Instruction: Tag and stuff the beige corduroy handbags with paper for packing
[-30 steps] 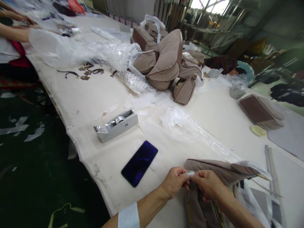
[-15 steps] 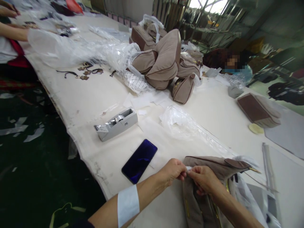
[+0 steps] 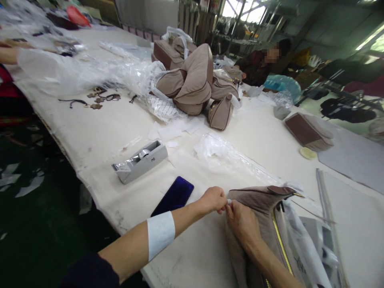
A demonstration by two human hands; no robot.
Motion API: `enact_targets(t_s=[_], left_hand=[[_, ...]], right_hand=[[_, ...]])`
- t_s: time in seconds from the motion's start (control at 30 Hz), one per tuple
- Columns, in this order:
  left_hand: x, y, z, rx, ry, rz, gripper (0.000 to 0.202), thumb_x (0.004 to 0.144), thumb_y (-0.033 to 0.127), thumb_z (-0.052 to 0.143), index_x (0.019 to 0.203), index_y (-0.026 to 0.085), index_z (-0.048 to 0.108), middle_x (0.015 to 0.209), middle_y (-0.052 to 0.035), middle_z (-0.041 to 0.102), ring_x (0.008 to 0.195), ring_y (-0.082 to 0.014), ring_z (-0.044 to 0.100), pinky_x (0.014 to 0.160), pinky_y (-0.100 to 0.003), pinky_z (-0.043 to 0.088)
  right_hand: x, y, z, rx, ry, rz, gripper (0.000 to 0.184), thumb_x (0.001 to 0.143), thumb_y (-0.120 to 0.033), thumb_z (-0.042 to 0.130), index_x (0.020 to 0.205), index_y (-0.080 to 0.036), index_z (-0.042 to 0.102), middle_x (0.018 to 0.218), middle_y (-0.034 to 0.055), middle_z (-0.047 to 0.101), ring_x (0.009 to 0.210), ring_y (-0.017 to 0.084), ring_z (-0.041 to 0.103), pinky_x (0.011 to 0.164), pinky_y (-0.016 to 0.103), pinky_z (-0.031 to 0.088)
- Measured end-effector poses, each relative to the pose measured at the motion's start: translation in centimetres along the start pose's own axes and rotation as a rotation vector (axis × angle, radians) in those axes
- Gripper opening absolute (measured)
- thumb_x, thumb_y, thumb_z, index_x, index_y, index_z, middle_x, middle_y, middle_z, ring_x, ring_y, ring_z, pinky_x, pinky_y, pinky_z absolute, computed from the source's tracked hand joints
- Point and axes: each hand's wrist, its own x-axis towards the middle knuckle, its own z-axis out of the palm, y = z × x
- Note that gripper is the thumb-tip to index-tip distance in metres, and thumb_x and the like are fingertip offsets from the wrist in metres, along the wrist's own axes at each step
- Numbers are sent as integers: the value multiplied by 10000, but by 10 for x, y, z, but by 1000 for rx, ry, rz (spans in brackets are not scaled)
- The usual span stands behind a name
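A taupe ribbed-fabric bag [image 3: 265, 208] with a gold zip [image 3: 281, 242] lies at the table's near edge, in front of me. My left hand [image 3: 214, 199] is closed in a pinch at the bag's left edge. Fingertip to fingertip with it, my right hand [image 3: 243, 222] pinches too, its palm resting over the bag. Between them shows a small white piece [image 3: 229, 201], mostly hidden by the fingers, so I cannot tell its exact kind. A white patch [image 3: 161, 234] is wrapped on my left forearm.
Left of the bag lie a dark phone [image 3: 174, 196] and a grey tape dispenser [image 3: 141, 162]. More taupe bags [image 3: 195, 80] are piled farther back among clear plastic [image 3: 120, 74]. Another grey dispenser [image 3: 313, 230] stands right of the bag. A co-worker [image 3: 261, 60] sits across the table.
My view has turned somewhat to the right. My right hand has rolled over, its back now facing up more; both hands stay pinched at the small white piece.
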Motion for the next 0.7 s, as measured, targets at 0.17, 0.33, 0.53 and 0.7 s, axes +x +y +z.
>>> enact_targets(t_s=[0.17, 0.33, 0.53, 0.7], left_hand=[[-10, -2, -1, -83, 18, 36, 452, 649, 104, 537, 1091, 112, 635, 475, 40, 580, 387, -125, 540, 439, -199, 391], [-17, -7, 8, -252, 83, 9, 826, 665, 104, 566, 1430, 67, 257, 508, 63, 588, 415, -135, 553, 444, -205, 417], [-15, -16, 10, -497, 11, -159, 157, 685, 119, 560, 801, 45, 635, 493, -5, 586, 408, -116, 562, 461, -212, 449], [-15, -24, 12, -667, 26, -170, 106, 669, 148, 628, 603, 108, 557, 514, -10, 610, 368, -84, 537, 446, -203, 447]], right_hand=[[-5, -6, 2, -52, -14, -4, 312, 955, -271, 329, 888, -177, 619, 856, 101, 704, 834, 243, 663, 606, 283, 337], [-4, -5, 5, -64, -21, -19, 327, 954, -243, 312, 867, -194, 624, 859, 77, 707, 816, 230, 664, 609, 284, 343], [-1, -5, 5, -86, -63, -21, 344, 964, -299, 315, 877, -207, 635, 847, 72, 712, 811, 242, 667, 588, 288, 336], [-2, -5, 2, -107, -72, -25, 320, 961, -279, 328, 909, -200, 634, 874, 82, 710, 834, 252, 667, 591, 291, 337]])
